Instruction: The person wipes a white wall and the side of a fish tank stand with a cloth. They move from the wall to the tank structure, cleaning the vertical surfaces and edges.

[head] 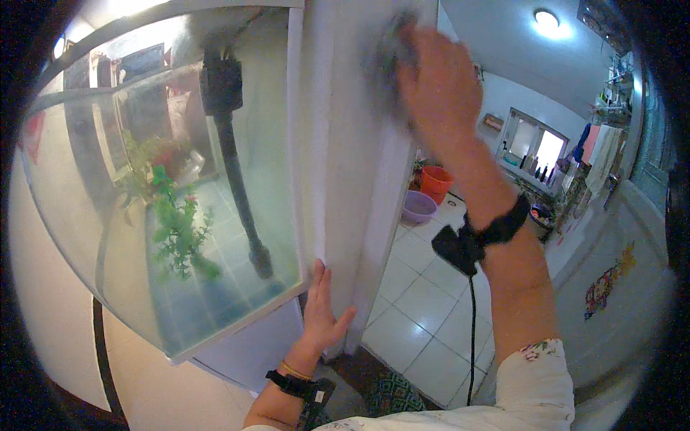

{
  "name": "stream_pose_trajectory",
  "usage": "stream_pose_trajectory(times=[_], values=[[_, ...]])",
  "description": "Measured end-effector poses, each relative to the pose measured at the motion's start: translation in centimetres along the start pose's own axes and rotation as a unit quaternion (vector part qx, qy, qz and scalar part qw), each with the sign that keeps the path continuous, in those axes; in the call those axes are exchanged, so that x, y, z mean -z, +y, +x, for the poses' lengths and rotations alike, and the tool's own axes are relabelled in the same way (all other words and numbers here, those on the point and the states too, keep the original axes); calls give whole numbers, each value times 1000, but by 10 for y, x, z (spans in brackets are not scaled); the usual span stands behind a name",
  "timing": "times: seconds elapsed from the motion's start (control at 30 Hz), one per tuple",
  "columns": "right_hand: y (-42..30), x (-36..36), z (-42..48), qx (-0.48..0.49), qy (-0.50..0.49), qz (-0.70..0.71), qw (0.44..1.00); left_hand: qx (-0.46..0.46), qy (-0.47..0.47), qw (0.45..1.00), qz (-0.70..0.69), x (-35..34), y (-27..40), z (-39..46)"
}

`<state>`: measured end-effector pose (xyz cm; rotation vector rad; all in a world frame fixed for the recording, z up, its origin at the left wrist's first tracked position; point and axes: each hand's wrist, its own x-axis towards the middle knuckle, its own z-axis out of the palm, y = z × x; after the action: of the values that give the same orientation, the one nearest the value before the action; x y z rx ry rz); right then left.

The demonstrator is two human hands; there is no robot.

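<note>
My right hand (443,89) is raised high and grips a dark grey cloth (385,64), blurred by motion, against the upper part of a white door frame (350,178). The cloth's far edge cannot be made out. Lower down, my left hand (325,310) rests on the same frame, fingers pointing up and thumb spread, with nothing in it. Just left of that hand is the bottom corner of a glass fish tank (253,307). Inside the tank stand a green aquarium plant (180,231) and a black aquarium filter (222,81) with a long tube.
Through the doorway lies a white tiled floor (426,307) with a purple basin (419,207) and an orange bucket (436,183). At the right is a door (609,253) with a colourful sticker (606,285). A black cable (473,334) hangs from my right wrist strap (504,223).
</note>
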<state>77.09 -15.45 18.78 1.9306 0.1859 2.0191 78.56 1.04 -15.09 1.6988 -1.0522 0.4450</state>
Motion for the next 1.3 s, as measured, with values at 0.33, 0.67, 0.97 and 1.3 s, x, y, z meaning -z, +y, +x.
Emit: stream_pose_trajectory(times=[0.33, 0.67, 0.97, 1.3], values=[[-5, -22, -66, 69, -123, -134, 981, 9, 49, 991, -124, -5, 0, 2], [-27, 31, -195, 173, -394, 43, 902, 31, 46, 983, -176, -8, 5, 3], [-31, -40, -8, 9, 50, 81, 995, 33, 12, 975, -221, 3, 4, 7], [-101, 3, -223, -51, -203, 197, 958, -52, 100, 993, -39, -1, 6, 3]])
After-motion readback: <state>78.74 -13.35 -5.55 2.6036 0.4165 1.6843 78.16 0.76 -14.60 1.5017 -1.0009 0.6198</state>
